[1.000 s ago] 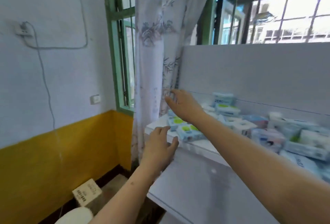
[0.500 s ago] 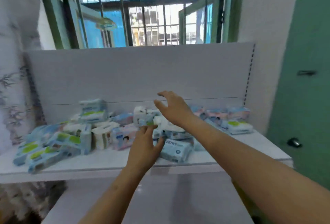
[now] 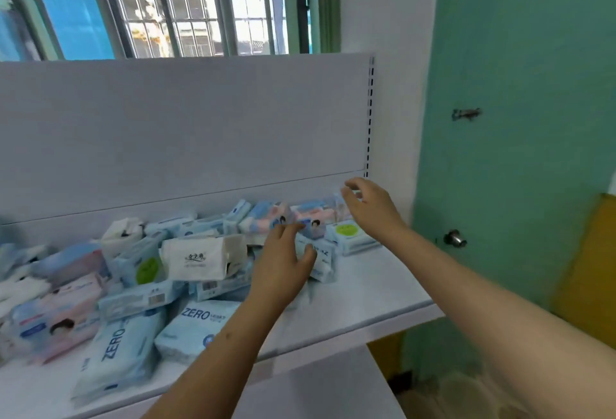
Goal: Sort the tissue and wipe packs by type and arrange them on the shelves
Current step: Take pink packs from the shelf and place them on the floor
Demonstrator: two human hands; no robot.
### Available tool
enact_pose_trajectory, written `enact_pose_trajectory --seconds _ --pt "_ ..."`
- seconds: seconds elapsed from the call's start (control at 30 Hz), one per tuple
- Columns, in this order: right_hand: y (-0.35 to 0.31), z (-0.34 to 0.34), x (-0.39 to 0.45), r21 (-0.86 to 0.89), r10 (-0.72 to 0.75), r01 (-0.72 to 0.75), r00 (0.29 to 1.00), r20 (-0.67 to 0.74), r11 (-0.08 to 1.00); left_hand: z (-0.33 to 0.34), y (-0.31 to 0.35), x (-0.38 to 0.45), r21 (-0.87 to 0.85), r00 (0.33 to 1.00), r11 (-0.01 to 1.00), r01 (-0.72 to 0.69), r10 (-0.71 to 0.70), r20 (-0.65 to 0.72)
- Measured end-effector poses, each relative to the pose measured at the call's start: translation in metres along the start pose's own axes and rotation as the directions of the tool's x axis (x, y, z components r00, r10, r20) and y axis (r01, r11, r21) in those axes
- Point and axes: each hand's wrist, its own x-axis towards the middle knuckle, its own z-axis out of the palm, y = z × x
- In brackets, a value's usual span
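A jumble of tissue and wipe packs covers the white shelf (image 3: 373, 298). Blue "ZERO" packs (image 3: 196, 322) lie at the front, a white tissue pack (image 3: 200, 258) sits in the middle, pink-and-blue packs (image 3: 263, 215) lie at the back, and a pack with a green round label (image 3: 350, 235) is at the right end. My left hand (image 3: 283, 262) hovers over a small blue pack (image 3: 321, 260), fingers loose and holding nothing. Above the right end of the pile, my right hand (image 3: 370, 208) hangs with its fingers spread and relaxed.
A white back panel (image 3: 186, 125) rises behind the shelf, with a barred window above it. A lower white shelf (image 3: 320, 388) juts out below. A green door (image 3: 520, 118) with a knob (image 3: 453, 238) stands at the right.
The view has swung right along the shelf, from the curtain corner to the door end. Both hands have moved right with it, still holding nothing.
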Motion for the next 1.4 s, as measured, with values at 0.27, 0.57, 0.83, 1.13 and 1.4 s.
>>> enact_pose_trajectory --seconds 0.27,0.57,0.83,1.13,1.4 --pt "0.07 -0.005 0.062 -0.147 0.172 -0.175 0.985 -0.032 0.974 0.04 -0.01 0.123 0.1 0.989 0.994 -0.046 0.031 0.144" --pt "0.136 -0.001 0.121 -0.318 0.221 -0.154 0.958 0.185 0.936 0.089 -0.024 0.212 0.488 0.829 0.872 -0.024 -0.255 0.498" --pt "0.164 0.002 0.185 -0.425 0.061 0.266 0.786 0.615 0.865 0.101 -0.034 0.232 0.641 0.816 0.767 -0.031 -0.35 0.459" --pt "0.174 0.012 0.202 -0.363 -0.116 0.457 0.736 0.667 0.812 0.09 -0.022 0.225 0.501 0.848 0.866 -0.005 -0.262 0.462" --pt "0.157 -0.015 0.199 -0.144 -0.185 0.338 0.77 0.611 0.93 0.052 -0.002 0.225 0.242 0.902 0.96 0.139 -0.224 0.37"
